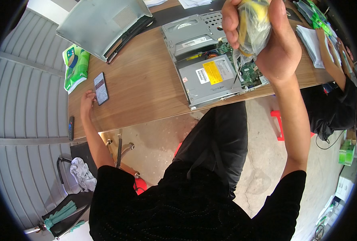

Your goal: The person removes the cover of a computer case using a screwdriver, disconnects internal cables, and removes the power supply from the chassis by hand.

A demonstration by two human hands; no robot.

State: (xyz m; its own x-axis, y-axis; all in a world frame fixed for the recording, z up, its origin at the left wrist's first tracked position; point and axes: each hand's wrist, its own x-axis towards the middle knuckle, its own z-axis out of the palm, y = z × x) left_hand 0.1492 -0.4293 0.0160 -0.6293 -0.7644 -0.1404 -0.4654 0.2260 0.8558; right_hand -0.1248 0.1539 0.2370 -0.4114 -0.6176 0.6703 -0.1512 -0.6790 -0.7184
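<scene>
Raised above the right end of an opened computer case (198, 94), my right hand (281, 56) is closed around a yellow thing in crinkled clear plastic (254, 28); what the yellow thing is I cannot make out. Below the plastic a thin dark rod slants down over the case, and I cannot tell whether it belongs to the held thing. Inside the case show a silver disc drive (192, 85) with a yellow label and a green circuit board (251, 74). My left hand (88, 99) rests on the table with loosely spread fingers, right beside a dark phone (101, 88).
On the wooden table (134, 76) stand a grey metal cover (102, 24), a green-and-white soft pack (76, 66) and a remote control (71, 127). Another person's arm (332, 60) reaches over papers (309, 44) at the right. A red stool (278, 124) is on the floor.
</scene>
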